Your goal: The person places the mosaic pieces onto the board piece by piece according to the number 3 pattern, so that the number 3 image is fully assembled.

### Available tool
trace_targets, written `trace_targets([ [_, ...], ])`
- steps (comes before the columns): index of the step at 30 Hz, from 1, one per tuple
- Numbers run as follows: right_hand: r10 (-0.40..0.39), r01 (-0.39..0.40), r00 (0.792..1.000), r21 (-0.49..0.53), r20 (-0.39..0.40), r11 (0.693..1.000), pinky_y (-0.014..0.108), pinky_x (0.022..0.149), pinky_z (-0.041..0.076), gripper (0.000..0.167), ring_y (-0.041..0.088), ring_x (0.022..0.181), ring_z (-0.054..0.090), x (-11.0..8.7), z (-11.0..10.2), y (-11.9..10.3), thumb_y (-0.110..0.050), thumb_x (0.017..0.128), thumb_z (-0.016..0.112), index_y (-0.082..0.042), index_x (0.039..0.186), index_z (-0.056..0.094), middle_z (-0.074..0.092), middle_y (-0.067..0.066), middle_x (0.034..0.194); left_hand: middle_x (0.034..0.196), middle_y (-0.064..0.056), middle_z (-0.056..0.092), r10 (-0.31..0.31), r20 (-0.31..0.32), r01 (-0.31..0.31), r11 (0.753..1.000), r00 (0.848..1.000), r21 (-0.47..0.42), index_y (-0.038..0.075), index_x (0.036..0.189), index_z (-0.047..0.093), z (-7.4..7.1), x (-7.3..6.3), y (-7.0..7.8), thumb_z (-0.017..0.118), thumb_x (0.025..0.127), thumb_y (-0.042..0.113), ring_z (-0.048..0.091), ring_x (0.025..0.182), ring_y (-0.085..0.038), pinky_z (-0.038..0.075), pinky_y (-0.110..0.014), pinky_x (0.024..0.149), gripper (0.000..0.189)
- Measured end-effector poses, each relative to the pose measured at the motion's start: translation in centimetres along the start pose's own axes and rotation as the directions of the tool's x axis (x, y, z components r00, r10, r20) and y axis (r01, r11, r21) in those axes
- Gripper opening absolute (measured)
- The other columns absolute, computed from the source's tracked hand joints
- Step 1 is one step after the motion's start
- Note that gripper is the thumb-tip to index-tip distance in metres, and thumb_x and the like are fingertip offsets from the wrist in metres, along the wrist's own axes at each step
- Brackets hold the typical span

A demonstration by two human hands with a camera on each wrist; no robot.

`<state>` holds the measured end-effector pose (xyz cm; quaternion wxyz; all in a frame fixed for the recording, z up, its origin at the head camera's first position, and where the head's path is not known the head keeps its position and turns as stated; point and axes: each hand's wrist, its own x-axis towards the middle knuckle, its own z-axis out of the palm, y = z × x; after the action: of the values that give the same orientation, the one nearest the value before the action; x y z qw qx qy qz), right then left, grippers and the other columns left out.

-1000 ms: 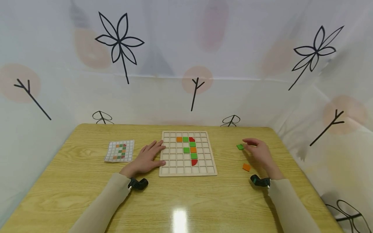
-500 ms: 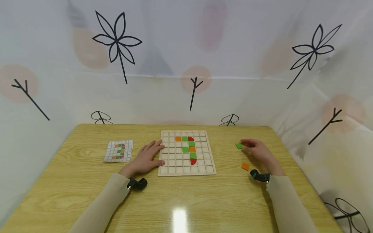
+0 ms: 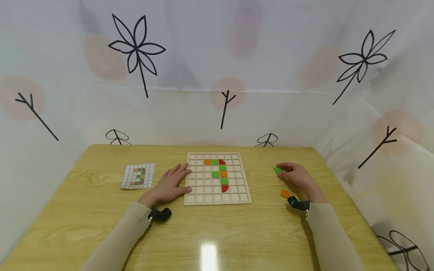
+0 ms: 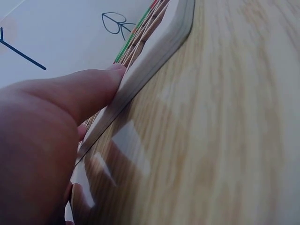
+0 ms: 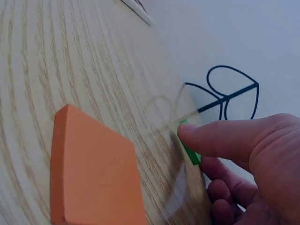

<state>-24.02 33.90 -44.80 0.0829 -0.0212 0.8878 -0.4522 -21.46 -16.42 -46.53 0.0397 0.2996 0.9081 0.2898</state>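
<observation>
A pale wooden grid board [image 3: 244,197] lies in the middle of the table. Several orange, green and red tiles fill cells on it, in a bent column with a row at its top. My left hand [image 3: 168,187] rests with straight, spread fingers along the board's left edge. The thumb [image 4: 101,86] lies on the rim in the left wrist view. To the right of the board, my right hand [image 3: 300,178] pinches a green square tile [image 3: 277,170] between thumb and fingers, low over the table. An orange square tile [image 5: 98,173] lies on the table nearer the body, beside the right wrist.
Left of the board lies a printed card [image 3: 137,176] with a grid and a coloured tile pattern. The wooden table [image 3: 176,237] ends at the back against a patterned cloth [image 3: 190,116]. Each wrist carries a black camera mount [image 3: 162,214].
The right hand's fingers have closed in on the green tile from its right and now pinch it. The right wrist has shifted slightly left. The left hand stays on the board.
</observation>
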Motion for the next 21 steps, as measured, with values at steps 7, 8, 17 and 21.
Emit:
trace_targets([
  [7,-0.001,0.001,1.000,-0.014,-0.006,1.000,0.029,0.074,0.044,0.054,0.029,0.103,0.048,-0.17,0.18,-0.48,-0.016,0.095,0.070,0.007,0.140,0.051,0.049,0.027,0.133,0.164,-0.013,0.018,-0.017,0.008,0.017,1.000,1.000,0.006,0.008,0.153,0.040,-0.15,0.01,0.18,0.062,0.098,0.043,0.008,0.151,-0.037,0.005,-0.064,0.115,0.068],
  [8,0.003,-0.003,1.000,-0.024,-0.014,1.000,0.029,0.074,0.044,0.053,0.029,0.103,0.048,-0.14,0.25,-0.48,-0.017,0.095,0.070,0.006,0.139,0.052,0.051,0.026,0.132,0.164,-0.013,0.018,-0.020,0.010,0.020,1.000,1.000,0.008,0.008,0.152,0.040,-0.11,0.01,0.15,0.061,0.098,0.044,0.008,0.151,-0.037,0.005,-0.064,0.115,0.068],
  [17,-0.014,0.010,0.999,-0.079,-0.042,0.997,0.032,0.078,0.042,0.049,0.031,0.103,0.048,-0.06,0.51,-0.36,-0.016,0.096,0.069,0.006,0.137,0.054,0.053,0.025,0.126,0.164,-0.013,0.018,-0.017,0.005,0.017,1.000,1.000,0.003,0.008,0.152,0.041,-0.04,0.02,0.10,0.062,0.097,0.043,0.008,0.151,-0.037,0.006,-0.064,0.115,0.068],
  [21,-0.015,0.011,0.998,-0.073,-0.053,0.997,0.033,0.080,0.042,0.051,0.029,0.101,0.048,0.00,0.59,-0.45,-0.016,0.095,0.069,0.008,0.137,0.052,0.054,0.021,0.118,0.165,-0.012,0.018,-0.018,0.001,0.018,1.000,1.000,0.012,0.009,0.153,0.040,0.01,0.04,-0.04,0.062,0.098,0.043,0.008,0.151,-0.036,0.006,-0.064,0.115,0.068],
])
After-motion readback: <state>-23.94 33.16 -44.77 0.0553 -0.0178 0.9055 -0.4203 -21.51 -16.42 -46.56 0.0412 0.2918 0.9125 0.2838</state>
